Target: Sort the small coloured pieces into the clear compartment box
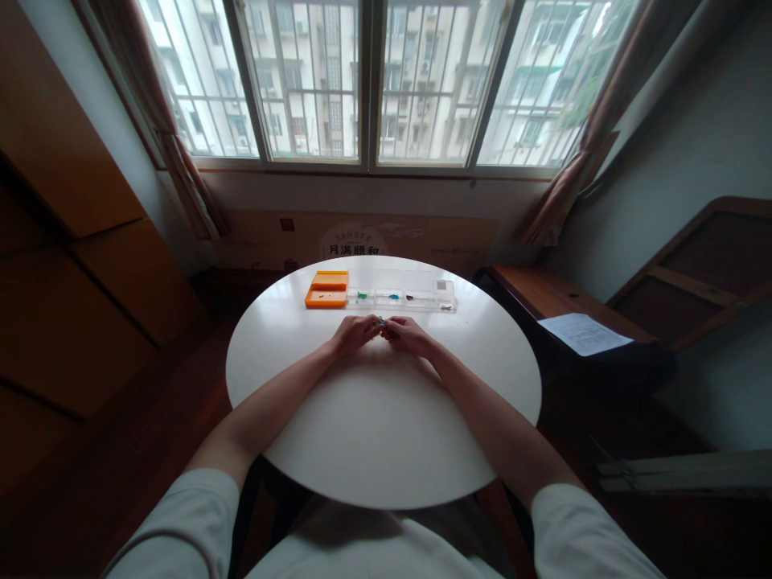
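A small green and blue piece (381, 322) is pinched between the fingertips of the left hand (357, 332) and the right hand (408, 334), above the far half of a round white table (386, 434); it is mostly covered by the fingers. Toward the table's far edge, an open orange plastic box (326, 298) is set beside a clear plastic compartment tray (429, 305), in which small green, blue and dark parts (394, 297) are held. Past the right edge, a white printed sheet (584, 333) is seen by a brown wooden bench (536, 291).
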{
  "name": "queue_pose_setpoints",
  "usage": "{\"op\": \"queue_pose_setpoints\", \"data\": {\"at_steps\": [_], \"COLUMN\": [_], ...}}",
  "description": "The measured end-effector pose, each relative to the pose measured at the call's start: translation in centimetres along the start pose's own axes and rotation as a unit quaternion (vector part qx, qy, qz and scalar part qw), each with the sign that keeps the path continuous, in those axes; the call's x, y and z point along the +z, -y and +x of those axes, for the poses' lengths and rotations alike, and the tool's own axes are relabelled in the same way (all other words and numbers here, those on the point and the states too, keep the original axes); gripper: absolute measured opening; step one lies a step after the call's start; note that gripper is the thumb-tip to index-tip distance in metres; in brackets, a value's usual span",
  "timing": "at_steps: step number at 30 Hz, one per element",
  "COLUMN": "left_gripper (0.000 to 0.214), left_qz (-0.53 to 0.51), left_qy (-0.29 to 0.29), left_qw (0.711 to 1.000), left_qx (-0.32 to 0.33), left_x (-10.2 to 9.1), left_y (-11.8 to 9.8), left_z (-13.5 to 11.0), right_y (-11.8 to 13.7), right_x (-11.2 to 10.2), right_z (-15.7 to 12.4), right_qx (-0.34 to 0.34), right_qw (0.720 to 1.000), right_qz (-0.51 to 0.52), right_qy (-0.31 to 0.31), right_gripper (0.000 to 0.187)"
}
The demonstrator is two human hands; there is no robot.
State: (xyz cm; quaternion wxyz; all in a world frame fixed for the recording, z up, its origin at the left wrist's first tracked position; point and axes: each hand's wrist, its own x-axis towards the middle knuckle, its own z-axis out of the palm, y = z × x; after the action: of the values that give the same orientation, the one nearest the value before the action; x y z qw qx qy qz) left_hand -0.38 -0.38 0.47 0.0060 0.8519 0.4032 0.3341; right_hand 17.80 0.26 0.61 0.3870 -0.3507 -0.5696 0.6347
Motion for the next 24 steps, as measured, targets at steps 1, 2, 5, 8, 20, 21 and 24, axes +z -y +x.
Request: {"op": "queue_pose_setpoints", "data": {"at_steps": [1, 2, 5, 8, 20, 21, 24], "left_gripper": [0.032, 0.032, 0.032, 0.034, 0.035, 0.035, 0.036], "left_qz": [-0.001, -0.002, -0.004, 0.004, 0.0, -0.003, -0.02], "left_qy": [0.0, 0.0, 0.003, 0.007, 0.007, 0.007, 0.007], "left_qw": [1.0, 1.0, 1.0, 1.0, 1.0, 1.0, 1.0], "left_qx": [-0.001, -0.002, -0.005, -0.004, 0.0, 0.003, 0.015], "left_x": [-0.03, -0.07, -0.21, -0.34, -0.36, -0.38, -0.46], "left_y": [-0.04, -0.09, -0.24, -0.38, -0.4, -0.39, -0.4], "left_z": [0.0, 0.0, 0.01, 0.02, 0.01, -0.01, -0.07], "right_y": [0.0, 0.0, 0.0, -0.01, 0.37, 0.38, 0.38], "right_x": [0.0, 0.0, 0.0, -0.01, 0.12, 0.14, 0.18], "right_z": [0.02, 0.04, 0.07, 0.07, -0.28, -0.29, -0.29], "right_qx": [0.002, 0.004, 0.005, 0.0, 0.003, 0.002, 0.002], "right_qw": [1.0, 1.0, 1.0, 1.0, 1.0, 1.0, 1.0], "right_qz": [-0.001, -0.002, -0.001, -0.004, -0.007, -0.008, -0.007], "right_qy": [-0.002, -0.004, -0.004, -0.003, -0.004, -0.004, -0.003], "right_gripper": [0.035, 0.036, 0.036, 0.034, 0.033, 0.033, 0.034]}}
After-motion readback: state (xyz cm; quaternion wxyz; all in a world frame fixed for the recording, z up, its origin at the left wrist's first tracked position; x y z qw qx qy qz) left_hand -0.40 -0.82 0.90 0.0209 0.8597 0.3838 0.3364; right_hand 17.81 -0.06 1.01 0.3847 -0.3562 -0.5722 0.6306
